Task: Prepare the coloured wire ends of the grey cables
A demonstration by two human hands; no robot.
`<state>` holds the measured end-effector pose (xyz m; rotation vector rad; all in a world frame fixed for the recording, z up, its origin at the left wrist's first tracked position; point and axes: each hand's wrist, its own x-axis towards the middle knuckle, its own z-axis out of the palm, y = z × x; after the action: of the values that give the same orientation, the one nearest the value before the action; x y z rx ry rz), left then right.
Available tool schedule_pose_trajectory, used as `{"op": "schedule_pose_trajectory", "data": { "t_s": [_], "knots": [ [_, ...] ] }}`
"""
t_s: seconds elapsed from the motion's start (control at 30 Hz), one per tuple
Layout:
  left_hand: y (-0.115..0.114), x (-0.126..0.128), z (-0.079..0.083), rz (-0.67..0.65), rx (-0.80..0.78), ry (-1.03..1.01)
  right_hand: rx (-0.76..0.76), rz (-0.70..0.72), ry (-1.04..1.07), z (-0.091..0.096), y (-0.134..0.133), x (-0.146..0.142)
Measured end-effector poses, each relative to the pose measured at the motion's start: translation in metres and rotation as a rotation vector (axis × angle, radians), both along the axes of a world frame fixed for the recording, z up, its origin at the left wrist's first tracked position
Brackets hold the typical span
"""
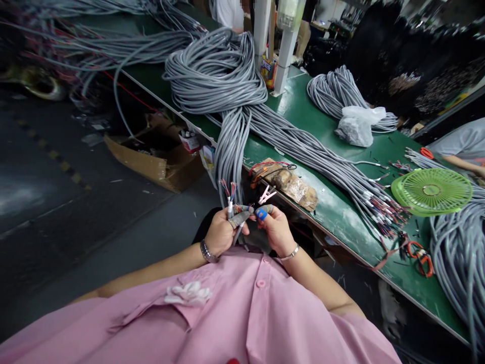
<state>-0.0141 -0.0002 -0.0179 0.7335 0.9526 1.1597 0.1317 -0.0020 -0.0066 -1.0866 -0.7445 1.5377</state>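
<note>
Where loose, wires (229, 190) beyond left grip (224, 228).

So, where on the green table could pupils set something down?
Bare green tabletop shows between the long cable bundle and the plastic bag, plus a narrower strip right of the wrapped block. It's crowded around the green fan and scissors.

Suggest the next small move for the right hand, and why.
Perhaps use the right hand to ease apart the thin multicoloured wires: they look bunched where both hands meet, and the left hand grips a round grey cable, which should steady it.
</note>
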Motion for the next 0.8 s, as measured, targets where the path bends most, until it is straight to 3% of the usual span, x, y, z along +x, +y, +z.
{"op": "schedule_pose_trajectory", "data": {
  "t_s": [0.13, 0.3, 0.43, 0.8],
  "knots": [
    [0.000, -0.002, 0.005, 0.018, 0.003, -0.015, 0.043, 0.040, 0.029, -0.006, 0.000, 0.006],
    [0.002, -0.004, 0.014, -0.044, 0.053, -0.108, -0.070, 0.026, 0.167, -0.010, 0.020, 0.014],
    [0.007, 0.000, 0.020, -0.089, 0.084, -0.165, 0.010, 0.091, 0.164, -0.006, 0.036, 0.014],
    [0.013, 0.006, 0.018, -0.070, 0.093, -0.163, -0.002, -0.024, 0.341, -0.001, 0.045, 0.005]
  ]
}}
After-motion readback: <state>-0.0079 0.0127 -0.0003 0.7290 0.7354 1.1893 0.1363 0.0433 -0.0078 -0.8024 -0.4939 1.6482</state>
